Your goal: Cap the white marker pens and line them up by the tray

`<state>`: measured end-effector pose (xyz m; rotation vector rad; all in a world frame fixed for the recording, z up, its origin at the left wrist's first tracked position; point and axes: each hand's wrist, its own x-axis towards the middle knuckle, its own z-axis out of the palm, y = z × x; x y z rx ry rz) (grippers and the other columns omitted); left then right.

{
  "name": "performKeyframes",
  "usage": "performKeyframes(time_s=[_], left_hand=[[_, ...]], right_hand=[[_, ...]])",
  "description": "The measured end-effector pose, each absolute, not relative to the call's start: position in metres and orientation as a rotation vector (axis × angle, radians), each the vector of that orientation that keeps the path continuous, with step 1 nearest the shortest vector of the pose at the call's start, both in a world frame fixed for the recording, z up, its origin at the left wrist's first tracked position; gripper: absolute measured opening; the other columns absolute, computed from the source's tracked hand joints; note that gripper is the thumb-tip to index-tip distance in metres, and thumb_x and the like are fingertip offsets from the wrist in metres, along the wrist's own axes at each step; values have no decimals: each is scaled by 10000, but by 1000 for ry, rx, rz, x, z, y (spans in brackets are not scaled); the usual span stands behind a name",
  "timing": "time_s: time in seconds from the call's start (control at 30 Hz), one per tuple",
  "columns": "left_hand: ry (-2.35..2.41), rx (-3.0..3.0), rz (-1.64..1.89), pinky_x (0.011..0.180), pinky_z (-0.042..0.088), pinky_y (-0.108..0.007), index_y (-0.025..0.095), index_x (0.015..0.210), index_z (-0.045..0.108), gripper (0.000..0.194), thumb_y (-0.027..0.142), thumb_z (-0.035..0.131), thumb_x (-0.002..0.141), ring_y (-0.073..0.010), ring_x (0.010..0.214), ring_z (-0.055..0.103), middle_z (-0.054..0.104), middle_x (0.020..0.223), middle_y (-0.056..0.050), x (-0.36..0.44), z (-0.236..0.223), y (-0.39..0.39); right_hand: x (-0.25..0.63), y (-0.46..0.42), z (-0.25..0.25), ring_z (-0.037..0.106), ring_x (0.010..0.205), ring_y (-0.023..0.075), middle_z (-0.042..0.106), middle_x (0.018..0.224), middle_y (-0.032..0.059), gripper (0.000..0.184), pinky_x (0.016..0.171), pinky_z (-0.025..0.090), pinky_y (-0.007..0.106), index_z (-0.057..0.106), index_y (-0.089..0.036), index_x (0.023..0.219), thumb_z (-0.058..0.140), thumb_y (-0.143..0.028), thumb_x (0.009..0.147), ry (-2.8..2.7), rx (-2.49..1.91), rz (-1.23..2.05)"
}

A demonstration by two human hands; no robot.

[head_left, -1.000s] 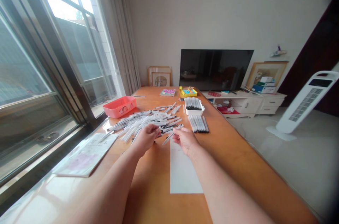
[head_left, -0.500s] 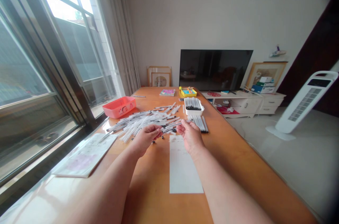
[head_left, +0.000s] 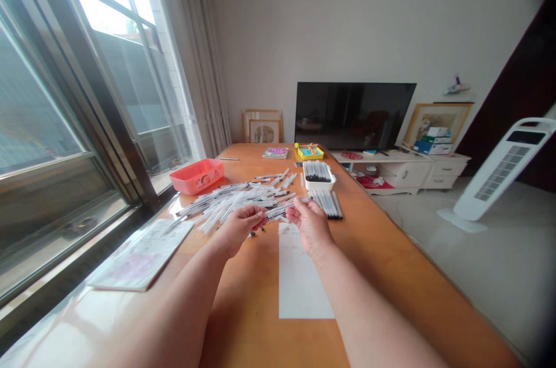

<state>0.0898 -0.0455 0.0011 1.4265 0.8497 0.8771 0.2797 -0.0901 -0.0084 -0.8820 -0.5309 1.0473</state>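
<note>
A loose heap of thin clear plastic pens [head_left: 230,204] lies on the orange wooden table [head_left: 254,304], and my left hand [head_left: 240,230] is at its near edge. That hand's fingers are closed on a thin pen part with a small black end showing below them. My right hand [head_left: 309,225] pinches a clear pen barrel [head_left: 282,208], which points left toward my left hand. A white paper sheet [head_left: 302,281] lies under and in front of my right hand. A neat row of black-tipped pens [head_left: 328,204] lies just beyond it.
A white tray [head_left: 318,185] of upright pens stands beyond my hands. A pink plastic box [head_left: 196,177] and a sheet-covered notebook [head_left: 143,255] lie to the left, beside the window [head_left: 65,95]. A yellow box [head_left: 309,152] and a book [head_left: 275,152] sit at the far end.
My right hand has risen and moved farther up the table, bringing the pen barrel nearer level. My left hand has turned slightly toward it, and the two hands are closer together.
</note>
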Motion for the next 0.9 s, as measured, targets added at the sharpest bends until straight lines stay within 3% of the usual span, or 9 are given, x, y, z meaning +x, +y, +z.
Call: performKeyframes(time_s=[0.2,0.37,0.63,0.9], left_hand=[[836,1202,1065,700,430,-246,172,932,702,323,406,832,751,-126,735,578,656,809,-19,85,7,-43],[846,1114,1247,632,412,-220,176,822,655,299,401,835,742,-91,644,536,618,728,17,82,8,-37],[839,1095,1294,729,505,-298,178,962,683,417,485,832,722,-156,708,654,732,836,-48,93,7,-46],[807,987,1349,795,534,-314,168,995,653,427,453,833,733,-151,737,688,744,844,-47,104,8,-54]], right_hand=[[272,-101,1,699,774,156,750,869,63,328,738,593,277,700,-165,895,870,-369,702,-626,-872,1194],[259,-114,8,513,530,89,669,680,2,241,497,407,198,701,-161,910,745,-348,764,-919,-1067,1213],[240,-116,-2,392,484,117,545,577,-55,271,481,285,244,724,-217,1049,637,-371,844,-1364,-1174,854],[236,-120,-3,538,575,172,683,687,13,292,512,343,251,751,-233,1091,611,-334,856,-1425,-1230,656]])
